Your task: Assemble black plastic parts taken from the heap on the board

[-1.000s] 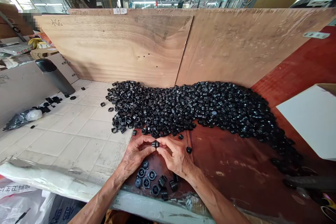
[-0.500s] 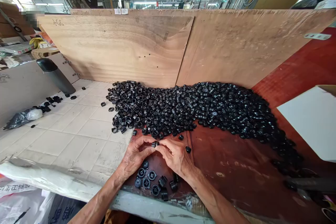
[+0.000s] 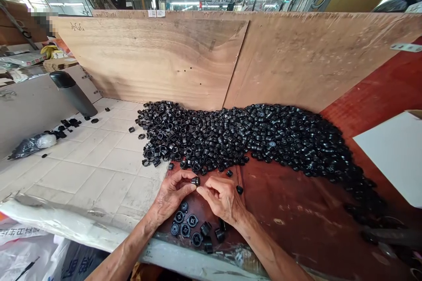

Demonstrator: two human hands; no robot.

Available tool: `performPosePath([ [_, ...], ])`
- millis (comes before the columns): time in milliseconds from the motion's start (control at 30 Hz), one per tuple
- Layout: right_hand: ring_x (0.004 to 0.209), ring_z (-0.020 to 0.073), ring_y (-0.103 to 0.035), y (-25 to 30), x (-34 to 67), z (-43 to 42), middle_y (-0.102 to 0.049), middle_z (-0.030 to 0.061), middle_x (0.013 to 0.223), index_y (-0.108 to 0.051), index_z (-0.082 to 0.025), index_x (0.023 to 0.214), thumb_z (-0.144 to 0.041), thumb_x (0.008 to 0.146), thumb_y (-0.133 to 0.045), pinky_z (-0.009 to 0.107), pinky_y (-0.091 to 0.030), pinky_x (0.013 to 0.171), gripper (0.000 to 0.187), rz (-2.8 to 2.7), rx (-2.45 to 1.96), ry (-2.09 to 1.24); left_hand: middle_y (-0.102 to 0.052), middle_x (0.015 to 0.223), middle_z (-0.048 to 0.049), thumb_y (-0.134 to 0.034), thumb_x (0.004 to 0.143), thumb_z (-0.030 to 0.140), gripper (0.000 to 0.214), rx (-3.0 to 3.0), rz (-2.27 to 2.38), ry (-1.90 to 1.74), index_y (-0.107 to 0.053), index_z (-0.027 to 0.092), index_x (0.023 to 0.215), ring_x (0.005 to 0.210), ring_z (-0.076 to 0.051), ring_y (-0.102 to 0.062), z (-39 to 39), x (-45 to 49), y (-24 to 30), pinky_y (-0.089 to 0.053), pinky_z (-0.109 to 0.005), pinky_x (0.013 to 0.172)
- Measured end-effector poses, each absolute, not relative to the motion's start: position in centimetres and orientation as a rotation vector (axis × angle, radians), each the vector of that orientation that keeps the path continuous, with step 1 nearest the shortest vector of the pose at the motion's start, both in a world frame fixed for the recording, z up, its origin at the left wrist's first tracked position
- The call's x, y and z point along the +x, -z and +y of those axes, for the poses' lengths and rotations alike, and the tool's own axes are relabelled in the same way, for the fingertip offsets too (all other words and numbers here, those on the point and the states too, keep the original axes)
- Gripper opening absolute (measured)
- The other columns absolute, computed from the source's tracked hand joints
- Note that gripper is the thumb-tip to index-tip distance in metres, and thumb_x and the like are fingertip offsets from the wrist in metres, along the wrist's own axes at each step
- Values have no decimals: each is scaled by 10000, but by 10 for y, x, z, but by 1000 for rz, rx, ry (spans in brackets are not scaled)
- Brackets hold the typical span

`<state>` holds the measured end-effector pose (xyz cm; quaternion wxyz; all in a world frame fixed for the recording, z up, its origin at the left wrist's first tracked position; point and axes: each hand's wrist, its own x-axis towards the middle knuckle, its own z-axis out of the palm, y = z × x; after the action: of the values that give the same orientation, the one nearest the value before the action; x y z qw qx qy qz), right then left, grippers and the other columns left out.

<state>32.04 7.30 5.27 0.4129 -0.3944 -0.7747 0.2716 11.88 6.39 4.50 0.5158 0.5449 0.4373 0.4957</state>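
Between thumb and forefinger, my left hand (image 3: pixel 173 191) pinches a small black round plastic part (image 3: pixel 196 181) with a flared end. My right hand (image 3: pixel 222 197) is closed just to the right of it, its thumb tip close under the part. Whether its curled fingers hold anything is hidden. Below my hands lies a group of black wheel-shaped parts (image 3: pixel 185 229), several showing a spoked face. Beyond my fingers spreads a long heap of black plastic rings and caps (image 3: pixel 224 136). One loose black cap (image 3: pixel 239 189) lies right of my right hand.
A wooden board (image 3: pixel 158 57) closes off the back. At left stand a dark thermos bottle (image 3: pixel 74 94) and a plastic bag (image 3: pixel 28 147) beside scattered black bits. A white box (image 3: pixel 392 153) is at right. The padded table edge (image 3: pixel 184 259) runs under my forearms.
My right fingers have drawn back slightly from the part and curled. The part in my left hand now shows its flared end more fully. The view has shifted slightly.
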Motion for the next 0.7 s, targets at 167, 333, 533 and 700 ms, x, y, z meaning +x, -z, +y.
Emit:
performPosePath([
  [167, 751, 178, -652, -51, 321, 75, -692, 38, 845, -685, -207, 1010, -214, 979, -567, 275, -507, 708, 123, -1939, -943, -667, -779, 1003, -45, -781, 875, 340, 182, 1338, 1025, -1148, -772, 202, 994, 933, -202, -712, 64, 119, -48, -586, -325, 887],
  [333, 642, 161, -613, -52, 318, 74, -638, 3, 719, -639, -214, 910, -227, 965, -579, 253, -482, 607, 82, -1901, -1006, -727, -779, 1013, -45, -785, 871, 342, 181, 1358, 1050, -1153, -773, 207, 991, 943, -211, -715, 64, 119, -49, -585, -338, 906],
  [533, 662, 163, -620, -51, 315, 72, -637, -1, 722, -643, -212, 907, -228, 935, -586, 270, -509, 665, 65, -1855, -1033, -814, -773, 1021, -36, -754, 902, 331, 181, 1376, 1022, -1071, -750, 213, 1040, 941, -206, -716, 65, 118, -42, -580, -331, 892],
  [700, 528, 126, -610, -47, 307, 72, -615, -38, 649, -635, -197, 882, -283, 868, -623, 220, -471, 526, 88, -1596, -1170, -1203, -760, 1100, -50, -671, 974, 329, 183, 1677, 1103, -1053, -722, 215, 1108, 1019, -207, -703, 65, 114, -38, -539, -340, 958],
])
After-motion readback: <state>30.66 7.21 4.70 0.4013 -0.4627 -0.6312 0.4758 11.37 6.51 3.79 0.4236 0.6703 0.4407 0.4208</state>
